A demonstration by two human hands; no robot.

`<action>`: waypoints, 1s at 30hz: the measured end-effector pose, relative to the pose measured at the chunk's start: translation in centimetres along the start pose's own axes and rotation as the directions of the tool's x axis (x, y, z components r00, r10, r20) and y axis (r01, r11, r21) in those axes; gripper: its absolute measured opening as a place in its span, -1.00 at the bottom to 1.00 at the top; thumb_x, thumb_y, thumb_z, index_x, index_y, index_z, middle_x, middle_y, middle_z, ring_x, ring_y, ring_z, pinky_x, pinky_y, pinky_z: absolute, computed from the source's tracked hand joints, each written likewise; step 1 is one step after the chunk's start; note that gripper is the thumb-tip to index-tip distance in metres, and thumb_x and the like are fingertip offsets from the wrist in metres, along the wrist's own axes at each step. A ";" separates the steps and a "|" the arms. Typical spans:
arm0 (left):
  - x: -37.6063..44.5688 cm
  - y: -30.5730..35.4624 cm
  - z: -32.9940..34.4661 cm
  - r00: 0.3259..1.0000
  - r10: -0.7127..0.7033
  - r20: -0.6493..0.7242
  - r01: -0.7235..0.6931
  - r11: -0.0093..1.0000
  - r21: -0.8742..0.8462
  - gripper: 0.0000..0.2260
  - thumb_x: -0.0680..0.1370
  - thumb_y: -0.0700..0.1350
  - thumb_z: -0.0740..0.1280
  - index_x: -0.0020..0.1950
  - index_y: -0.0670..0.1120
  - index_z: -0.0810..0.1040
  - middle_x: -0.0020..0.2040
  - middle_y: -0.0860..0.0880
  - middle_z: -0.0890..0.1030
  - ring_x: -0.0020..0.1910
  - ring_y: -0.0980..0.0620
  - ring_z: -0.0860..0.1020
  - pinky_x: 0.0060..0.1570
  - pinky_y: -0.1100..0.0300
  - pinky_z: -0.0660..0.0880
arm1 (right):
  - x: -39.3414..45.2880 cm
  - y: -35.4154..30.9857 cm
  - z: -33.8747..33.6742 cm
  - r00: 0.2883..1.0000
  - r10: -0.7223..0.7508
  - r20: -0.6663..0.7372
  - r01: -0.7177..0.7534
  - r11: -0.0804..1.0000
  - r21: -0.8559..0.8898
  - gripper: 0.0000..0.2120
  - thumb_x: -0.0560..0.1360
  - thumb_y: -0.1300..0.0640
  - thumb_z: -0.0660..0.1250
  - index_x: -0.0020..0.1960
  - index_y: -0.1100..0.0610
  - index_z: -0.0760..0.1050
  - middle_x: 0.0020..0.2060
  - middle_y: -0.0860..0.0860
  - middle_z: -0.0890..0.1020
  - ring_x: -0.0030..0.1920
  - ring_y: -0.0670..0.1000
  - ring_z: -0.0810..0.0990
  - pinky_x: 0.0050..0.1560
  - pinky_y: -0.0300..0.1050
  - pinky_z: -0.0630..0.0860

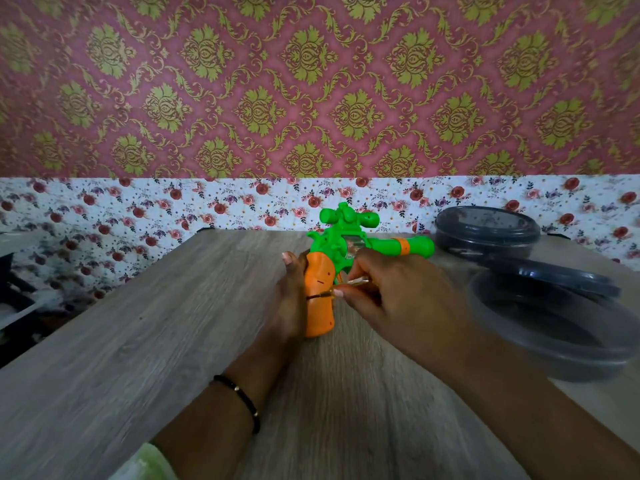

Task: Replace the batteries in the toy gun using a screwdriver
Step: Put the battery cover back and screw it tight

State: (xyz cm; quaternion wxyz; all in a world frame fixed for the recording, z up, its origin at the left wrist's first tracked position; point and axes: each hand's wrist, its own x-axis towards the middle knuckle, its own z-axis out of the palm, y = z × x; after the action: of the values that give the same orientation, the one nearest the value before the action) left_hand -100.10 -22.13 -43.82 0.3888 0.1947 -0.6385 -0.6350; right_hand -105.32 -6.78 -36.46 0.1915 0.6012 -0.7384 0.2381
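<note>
A green toy gun (349, 237) with an orange grip stands upright on the wooden table (173, 341), barrel pointing right. My left hand (289, 299) grips the orange handle from the left side. My right hand (391, 292) pinches a small yellow-handled screwdriver (327, 295), whose dark tip touches the side of the orange grip. Most of the screwdriver's handle is hidden inside my right fingers.
A round dark plastic container (486, 233) sits at the back right. A second dark container (554, 327) lies nearer on the right with a dark lid (554, 275) leaning on it. A floral-papered wall rises behind the table. The table's left edge drops off beside dark clutter.
</note>
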 end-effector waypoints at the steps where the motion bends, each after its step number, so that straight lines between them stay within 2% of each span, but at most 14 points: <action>1: 0.0 0.1 0.1 1.000 -0.005 -0.001 0.005 1.000 0.005 -0.27 0.45 0.42 -0.15 0.28 0.00 0.50 0.13 -0.14 0.65 0.09 -0.09 0.63 0.09 -0.04 0.56 | -0.1 -0.1 0.1 1.000 0.002 -0.030 -0.004 0.999 -0.052 -0.65 0.52 -0.22 0.11 -0.01 0.05 0.42 -0.18 0.02 0.61 -0.13 0.04 0.57 -0.23 -0.13 0.39; 4: 0.2 -0.1 0.1 1.000 -0.010 -0.013 0.010 1.000 -0.011 -0.25 0.44 0.46 -0.13 0.26 0.01 0.52 0.14 -0.13 0.64 0.11 -0.09 0.62 0.13 -0.09 0.54 | -0.3 -0.1 0.4 0.999 0.001 -0.048 -0.003 0.999 -0.044 -0.70 0.51 -0.22 0.12 0.02 0.00 0.38 -0.16 -0.02 0.60 -0.13 0.04 0.58 -0.23 -0.10 0.43; 8: 0.1 -0.1 0.0 0.999 -0.021 -0.040 0.021 1.000 0.000 -0.28 0.39 0.49 -0.12 0.12 0.08 0.58 0.10 -0.11 0.66 0.10 -0.09 0.63 0.15 -0.11 0.53 | -0.1 0.1 -0.3 0.998 -0.025 0.065 0.016 0.991 0.135 -0.81 0.50 0.05 0.27 0.08 -0.01 0.35 -0.01 -0.06 0.56 -0.01 0.00 0.54 -0.11 -0.12 0.41; 12: 0.2 -0.2 -0.1 1.000 -0.011 -0.014 0.011 1.000 0.009 -0.36 0.41 0.40 -0.14 0.09 0.11 0.57 0.09 -0.07 0.66 0.08 -0.04 0.63 0.10 0.03 0.55 | -0.1 0.1 0.0 0.999 -0.003 0.037 0.002 1.000 0.023 -0.74 0.51 -0.17 0.17 0.00 0.01 0.38 -0.19 -0.05 0.56 -0.12 0.00 0.54 -0.16 -0.10 0.45; 14: 0.4 -0.4 -0.3 0.999 -0.029 -0.020 0.029 1.000 0.008 -0.30 0.41 0.45 -0.16 0.20 0.10 0.53 0.07 -0.06 0.67 0.05 -0.03 0.64 0.06 0.04 0.56 | -0.2 -0.1 0.1 1.000 0.002 -0.002 -0.002 0.998 -0.068 -0.64 0.49 -0.28 0.07 -0.15 0.02 0.32 -0.35 -0.06 0.43 -0.25 0.00 0.47 -0.25 -0.10 0.40; 16: 0.4 -0.6 -0.4 0.999 -0.038 -0.016 0.038 0.999 0.008 -0.23 0.39 0.49 -0.15 0.26 0.06 0.51 0.09 -0.06 0.67 0.05 -0.04 0.65 0.10 -0.03 0.55 | -0.3 -0.1 0.1 0.999 0.014 -0.037 -0.016 0.998 -0.060 -0.63 0.48 -0.30 0.05 -0.15 0.00 0.33 -0.38 -0.09 0.40 -0.30 -0.04 0.43 -0.30 -0.12 0.36; 17: 0.4 -0.5 -0.3 0.999 -0.041 -0.016 0.041 0.999 -0.004 -0.21 0.38 0.51 -0.13 0.27 0.03 0.51 0.10 -0.09 0.66 0.06 -0.07 0.65 0.12 -0.07 0.54 | -0.4 0.0 0.1 0.999 0.017 -0.030 -0.017 1.000 -0.007 -0.68 0.48 -0.27 0.10 -0.09 -0.02 0.34 -0.35 -0.12 0.42 -0.32 -0.11 0.42 -0.31 -0.14 0.35; 19: 0.3 -0.5 -0.3 0.998 -0.047 -0.032 0.046 0.999 -0.012 -0.17 0.32 0.56 -0.08 0.25 0.03 0.54 0.11 -0.12 0.66 0.09 -0.09 0.64 0.15 -0.12 0.52 | -0.3 0.2 0.1 1.000 -0.002 0.005 0.001 0.992 0.124 -0.81 0.49 -0.10 0.25 0.01 -0.05 0.33 -0.27 -0.21 0.40 -0.32 -0.24 0.37 -0.32 -0.36 0.28; 21: 0.4 -0.7 -0.3 0.998 -0.036 -0.047 0.036 0.999 0.013 -0.17 0.31 0.58 -0.11 0.23 0.07 0.56 0.10 -0.07 0.67 0.10 -0.05 0.63 0.16 -0.10 0.52 | 0.0 0.3 0.0 0.999 -0.018 0.039 0.011 0.986 0.169 -0.86 0.48 0.02 0.31 0.01 -0.03 0.39 -0.30 -0.23 0.39 -0.33 -0.29 0.35 -0.32 -0.43 0.27; 23: 0.5 -0.6 -0.3 0.997 -0.040 -0.060 0.041 0.999 0.013 -0.21 0.36 0.50 -0.13 0.21 0.05 0.57 0.04 -0.08 0.69 0.04 -0.07 0.65 0.09 -0.07 0.56 | 0.1 0.5 0.1 1.000 -0.010 0.030 0.006 0.992 0.129 -0.86 0.49 -0.02 0.29 -0.03 0.02 0.45 -0.36 -0.18 0.44 -0.35 -0.21 0.38 -0.33 -0.34 0.30; 24: 0.6 -0.6 -0.3 0.996 -0.056 -0.065 0.057 0.998 0.008 -0.23 0.36 0.47 -0.13 0.21 0.04 0.57 0.01 -0.10 0.69 0.01 -0.07 0.66 0.07 -0.08 0.57 | 0.1 0.5 0.1 1.000 0.010 0.006 -0.011 0.995 0.096 -0.81 0.49 -0.08 0.26 -0.06 0.04 0.46 -0.37 -0.12 0.49 -0.35 -0.14 0.43 -0.32 -0.20 0.37; 26: 0.5 -0.5 -0.1 0.995 -0.072 -0.061 0.072 0.997 -0.010 -0.27 0.37 0.47 -0.12 0.18 0.07 0.57 -0.01 -0.14 0.69 -0.01 -0.13 0.67 0.07 -0.16 0.57 | 0.1 0.6 0.2 0.998 0.028 -0.048 -0.027 1.000 0.007 -0.68 0.51 -0.19 0.17 -0.12 0.05 0.47 -0.36 -0.01 0.56 -0.33 0.00 0.51 -0.31 -0.11 0.41; 28: 0.4 -0.4 0.0 0.996 -0.070 -0.051 0.069 0.998 -0.014 -0.25 0.37 0.49 -0.11 0.16 0.04 0.58 0.00 -0.20 0.68 0.00 -0.20 0.66 0.09 -0.24 0.54 | 0.0 0.6 0.4 0.999 0.018 -0.039 -0.018 1.000 -0.007 -0.70 0.51 -0.21 0.15 -0.05 0.02 0.45 -0.26 -0.05 0.58 -0.23 -0.01 0.55 -0.27 -0.11 0.41; 30: 0.5 -0.5 0.0 0.995 -0.076 -0.059 0.075 0.997 -0.030 -0.21 0.36 0.49 -0.10 0.17 -0.03 0.57 0.01 -0.23 0.67 -0.01 -0.21 0.65 0.09 -0.20 0.54 | -0.1 0.4 0.3 0.998 0.012 0.057 -0.016 0.998 0.057 -0.76 0.49 -0.12 0.23 0.09 -0.05 0.35 -0.10 -0.17 0.50 -0.07 -0.11 0.51 -0.17 -0.16 0.34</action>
State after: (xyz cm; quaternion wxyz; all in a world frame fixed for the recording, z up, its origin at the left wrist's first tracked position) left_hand -100.50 -22.59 -44.16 0.3863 0.2324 -0.6099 -0.6518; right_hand -105.71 -6.75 -36.83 0.1515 0.6078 -0.7405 0.2436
